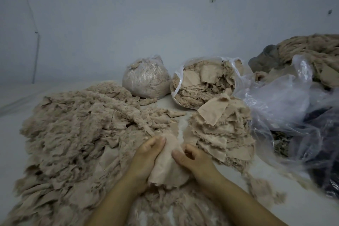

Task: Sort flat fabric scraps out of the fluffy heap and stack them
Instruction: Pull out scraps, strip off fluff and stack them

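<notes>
The fingers [161, 140] of the left hand [146, 156] and of the right hand [192, 158] are curled round one beige scrap [168, 169], pinching its upper part from both sides near the front edge of the bench [11, 134]. By the look of it, a piece is being freed from the fluffy heap [73, 130] spread toward the left edge. Next it wants smoothing flat and laying on the stack [222, 134] just right of the hands.
</notes>
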